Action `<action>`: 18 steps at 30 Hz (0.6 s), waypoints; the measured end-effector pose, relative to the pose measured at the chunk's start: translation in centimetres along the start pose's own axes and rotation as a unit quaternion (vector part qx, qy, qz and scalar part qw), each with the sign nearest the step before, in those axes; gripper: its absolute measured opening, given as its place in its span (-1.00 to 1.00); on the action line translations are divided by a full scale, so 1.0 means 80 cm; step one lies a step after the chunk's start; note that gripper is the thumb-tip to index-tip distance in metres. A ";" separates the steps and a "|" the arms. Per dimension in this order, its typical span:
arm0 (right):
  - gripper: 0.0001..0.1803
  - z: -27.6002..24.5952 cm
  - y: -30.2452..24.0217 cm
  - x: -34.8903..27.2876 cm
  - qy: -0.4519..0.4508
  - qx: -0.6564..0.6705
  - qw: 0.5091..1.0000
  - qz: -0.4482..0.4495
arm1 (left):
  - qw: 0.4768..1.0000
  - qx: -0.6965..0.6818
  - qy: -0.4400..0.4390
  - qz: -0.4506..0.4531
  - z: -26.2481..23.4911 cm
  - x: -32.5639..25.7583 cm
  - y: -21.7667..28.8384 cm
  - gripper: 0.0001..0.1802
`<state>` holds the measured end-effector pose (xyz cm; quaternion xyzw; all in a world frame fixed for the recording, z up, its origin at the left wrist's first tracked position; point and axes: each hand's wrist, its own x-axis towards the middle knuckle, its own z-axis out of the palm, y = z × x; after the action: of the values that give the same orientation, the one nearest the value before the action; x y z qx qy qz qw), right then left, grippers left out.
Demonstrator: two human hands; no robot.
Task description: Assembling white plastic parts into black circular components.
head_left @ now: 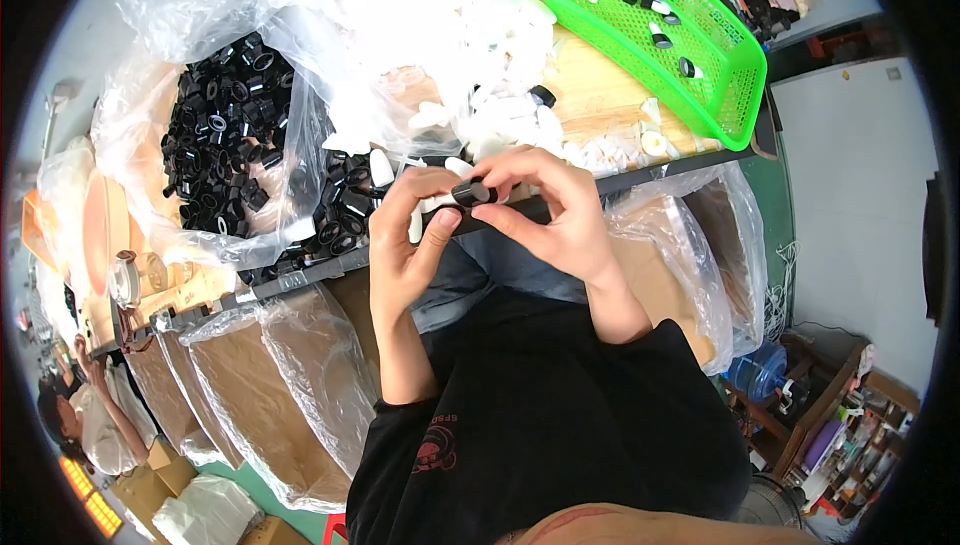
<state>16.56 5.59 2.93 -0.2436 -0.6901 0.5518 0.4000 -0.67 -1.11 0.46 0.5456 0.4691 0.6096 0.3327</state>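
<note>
At the table's front edge my two hands meet, fingertips close together. Between them is a small glossy black cap (469, 192), gripped by both hands. My left hand (405, 235) has its thumb below the cap and its fingers curled above; something pale shows beside its fingers, too small to tell. My right hand (560, 210) pinches from the other side with thumb and fingertips, hiding that end. Several loose black rings (340, 207) and a white pointed piece (381, 168) lie on the table beside my left hand. White plastic pieces (520, 120) are heaped beyond both hands.
A clear plastic bag (310, 95) of black rings (225, 135) stands left. A green basket (640, 70), back right, holds several black-and-white pieces (660, 35). Plastic-lined boxes (285, 375) sit under the table edge. Another person (105, 415) is at far left.
</note>
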 end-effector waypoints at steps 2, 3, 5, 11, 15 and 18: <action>-0.64 0.003 -0.009 0.003 0.021 -0.082 0.995 -0.056 | 0.999 0.043 0.003 0.008 -0.003 0.001 -0.003 -0.78; -0.59 0.004 -0.011 0.004 0.042 -0.164 0.979 -0.112 | 0.996 0.087 0.006 0.017 -0.003 0.001 -0.004 -0.73; -0.57 0.004 -0.011 0.005 0.045 -0.185 0.973 -0.133 | 0.996 0.089 0.019 0.025 -0.001 0.001 -0.004 -0.70; -0.53 0.007 -0.003 0.000 0.044 -0.219 0.964 -0.146 | 0.997 0.033 0.016 0.064 0.003 0.000 -0.005 -0.65; -0.55 0.013 0.005 0.000 0.040 -0.094 0.991 -0.082 | 0.997 -0.020 0.062 -0.040 -0.002 -0.017 -0.012 -0.69; -0.84 -0.029 0.028 0.003 0.086 -0.168 0.982 0.020 | 0.987 -0.014 0.148 -0.065 -0.010 -0.025 -0.012 -0.76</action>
<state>18.12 7.72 1.01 -0.3677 -0.7310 0.4124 0.4005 -1.21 -2.81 -1.16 0.4127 0.5390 0.6675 0.3061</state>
